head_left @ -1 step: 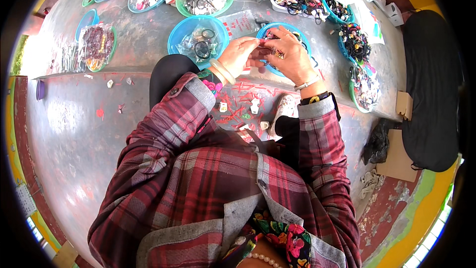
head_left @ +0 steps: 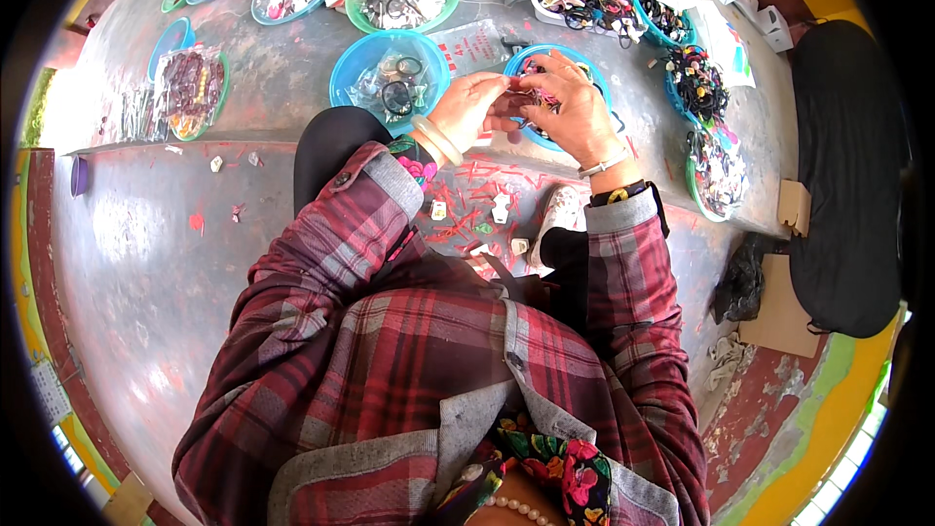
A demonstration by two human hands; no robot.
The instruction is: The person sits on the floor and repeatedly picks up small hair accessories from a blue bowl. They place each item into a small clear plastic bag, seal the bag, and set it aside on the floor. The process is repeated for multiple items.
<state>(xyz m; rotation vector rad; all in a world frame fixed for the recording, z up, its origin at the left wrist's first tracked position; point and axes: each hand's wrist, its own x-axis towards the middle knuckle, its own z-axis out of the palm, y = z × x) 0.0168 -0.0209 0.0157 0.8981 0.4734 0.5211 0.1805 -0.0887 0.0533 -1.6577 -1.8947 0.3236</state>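
Note:
My left hand [head_left: 466, 115] and my right hand [head_left: 577, 117] meet in front of me with fingers bent and pressed close together. Between their fingertips is a small red piece [head_left: 514, 84], too small to identify. Below my right hand stands a blue basin [head_left: 601, 75] with small mixed items, mostly covered by that hand. To the left of my left hand, another blue basin [head_left: 343, 78] holds clear packets and black hair ties [head_left: 396, 97].
Green and blue basins [head_left: 454, 0] of small goods line the raised grey floor. At right are piles of black hair ties [head_left: 696, 88]. Red scraps [head_left: 467, 224] and small white pieces [head_left: 501, 208] litter the floor by my shoe [head_left: 562, 214]. A step edge [head_left: 263, 145] crosses the middle.
The fingers of my right hand have shifted slightly by the red piece. My left hand and the basins look the same.

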